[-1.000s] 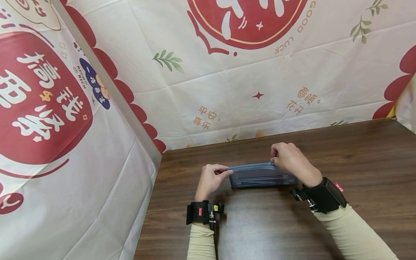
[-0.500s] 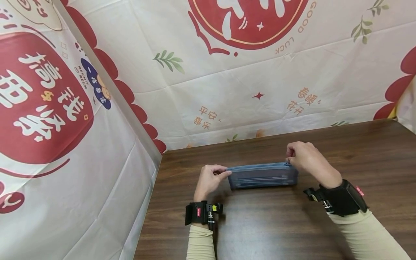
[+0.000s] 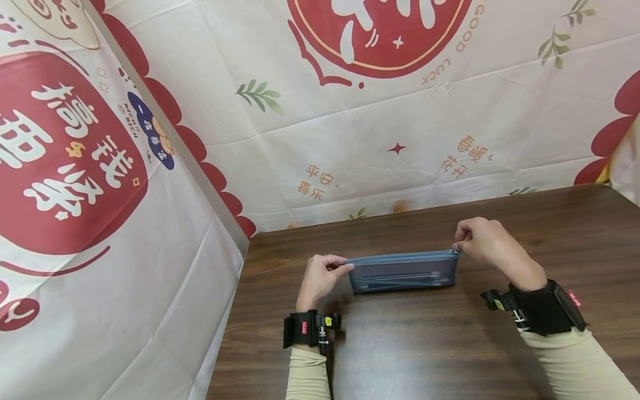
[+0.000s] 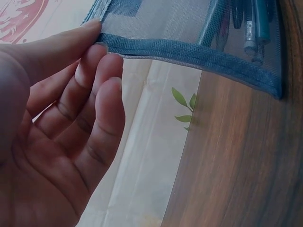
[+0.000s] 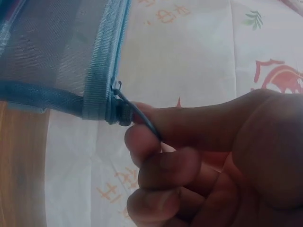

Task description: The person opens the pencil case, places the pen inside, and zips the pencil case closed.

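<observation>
A blue mesh pencil case (image 3: 400, 272) stands upright on the table, its zipper edge on top. Several pens (image 4: 253, 28) show through the mesh. My left hand (image 3: 320, 280) pinches the case's upper left corner between thumb and fingertips; the left wrist view shows the thumb on the blue trim (image 4: 156, 47). At the upper right corner my right hand (image 3: 487, 244) pinches the zipper pull (image 5: 139, 116), a thin cord on the slider, between thumb and curled index finger. The slider sits at the right end of the zipper.
The brown wooden table (image 3: 400, 344) runs up to a white printed cloth (image 3: 400, 144) hanging behind it. Another printed cloth (image 3: 165, 289) hangs along the left side. Both wrists wear black camera straps (image 3: 545, 308).
My right hand has moved right along the top edge with the zipper pull, from partway along to the right end. My left hand keeps its grip on the left corner, shifting only slightly.
</observation>
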The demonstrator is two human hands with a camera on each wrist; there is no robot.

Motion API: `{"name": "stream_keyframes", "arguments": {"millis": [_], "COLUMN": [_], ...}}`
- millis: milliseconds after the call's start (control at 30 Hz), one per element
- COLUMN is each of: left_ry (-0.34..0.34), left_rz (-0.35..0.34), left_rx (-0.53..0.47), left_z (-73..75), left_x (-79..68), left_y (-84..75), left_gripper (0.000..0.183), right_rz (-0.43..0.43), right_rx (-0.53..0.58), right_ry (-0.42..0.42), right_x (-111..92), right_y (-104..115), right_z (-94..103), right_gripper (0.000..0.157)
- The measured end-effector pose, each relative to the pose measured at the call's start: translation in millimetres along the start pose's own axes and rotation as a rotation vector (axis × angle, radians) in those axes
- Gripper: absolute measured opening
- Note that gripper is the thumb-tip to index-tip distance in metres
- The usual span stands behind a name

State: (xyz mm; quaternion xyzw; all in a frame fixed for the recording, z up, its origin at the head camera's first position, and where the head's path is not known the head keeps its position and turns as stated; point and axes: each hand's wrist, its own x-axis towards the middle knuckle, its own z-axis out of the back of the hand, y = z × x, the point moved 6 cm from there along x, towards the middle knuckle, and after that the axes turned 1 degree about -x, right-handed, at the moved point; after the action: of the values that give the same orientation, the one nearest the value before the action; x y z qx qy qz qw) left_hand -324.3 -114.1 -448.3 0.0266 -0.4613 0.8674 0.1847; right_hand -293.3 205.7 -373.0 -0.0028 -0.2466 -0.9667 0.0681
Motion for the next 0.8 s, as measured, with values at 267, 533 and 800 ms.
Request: {"name": "stream_keyframes", "arguments": {"millis": [267, 533, 800], "left_ry": [0.008, -0.023, -0.023], "left_rz": [0.011, 0.066, 0.152], "left_rx": [0.000, -0.058, 0.002], "left_z": [-0.7, -3.8, -14.5], "left_x": [-0.5, 2.4, 5.9], "left_y": [1.3, 2.9, 9.3], "left_gripper": [0.026, 0.025, 0.022], "right_rz": [-0.007, -0.036, -0.081], "right_rx": [0.024, 0.064, 0.100], "right_ry": [0.024, 0.039, 0.045], "right_x": [-1, 6, 15], "right_y": [-7, -14, -24], "right_z": [3.3, -0.6, -16.4], "right_gripper": [0.006, 0.011, 0.016]}}
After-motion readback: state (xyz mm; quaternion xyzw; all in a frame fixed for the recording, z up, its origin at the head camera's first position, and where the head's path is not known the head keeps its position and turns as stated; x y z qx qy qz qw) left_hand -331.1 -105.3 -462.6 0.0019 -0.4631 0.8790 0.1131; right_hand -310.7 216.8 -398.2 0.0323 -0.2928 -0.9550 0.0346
